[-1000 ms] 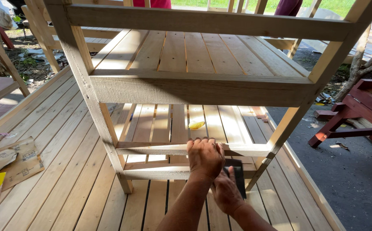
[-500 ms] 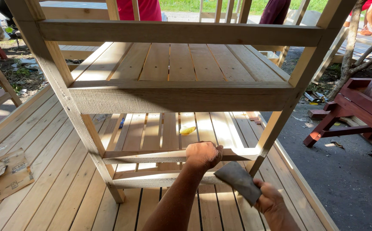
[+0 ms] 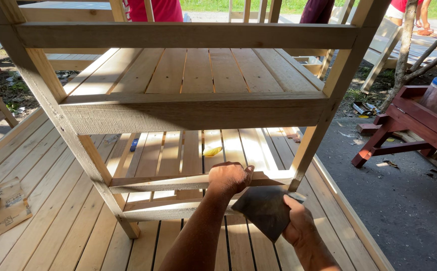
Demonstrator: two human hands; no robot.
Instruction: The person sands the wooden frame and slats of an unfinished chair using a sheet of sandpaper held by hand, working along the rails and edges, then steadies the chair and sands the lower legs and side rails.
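Sunlit plank decking (image 3: 52, 200) carries an unfinished wooden shelf frame (image 3: 188, 110).
Left hand (image 3: 230, 178) has its fingers closed over the low front rail (image 3: 163, 183), apparently steadying the frame, while the right hand (image 3: 297, 224) pinches a dark folded sheet, likely sandpaper (image 3: 262, 207), just below that rail.

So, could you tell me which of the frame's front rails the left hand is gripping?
The left hand grips the thin low rail, just above the lowest rail and well below the broad rail.
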